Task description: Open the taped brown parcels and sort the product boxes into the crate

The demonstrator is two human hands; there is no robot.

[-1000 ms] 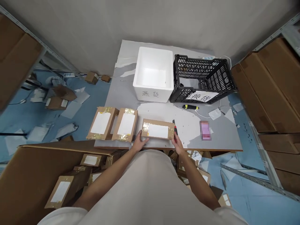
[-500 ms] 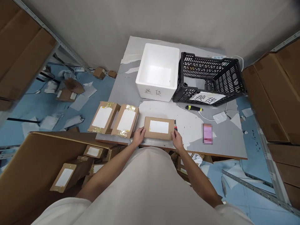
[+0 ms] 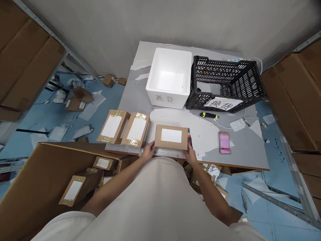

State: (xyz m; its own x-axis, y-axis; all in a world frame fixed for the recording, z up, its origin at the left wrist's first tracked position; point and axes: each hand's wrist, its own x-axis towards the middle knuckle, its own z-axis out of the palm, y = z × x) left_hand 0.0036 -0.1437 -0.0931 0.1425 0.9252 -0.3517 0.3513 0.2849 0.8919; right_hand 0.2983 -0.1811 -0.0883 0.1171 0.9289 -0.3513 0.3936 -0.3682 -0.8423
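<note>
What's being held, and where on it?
A labelled cardboard box, by its near corners: left hand at the left one, right hand at the right.

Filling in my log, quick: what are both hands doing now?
Left hand: holding the labelled carton by its left end.
Right hand: holding its right end.

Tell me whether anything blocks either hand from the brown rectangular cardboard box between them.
Nothing visible does: the left hand and right hand hold the box at opposite ends. A red-and-black tool lies beside its right end, beyond that hand.
</note>
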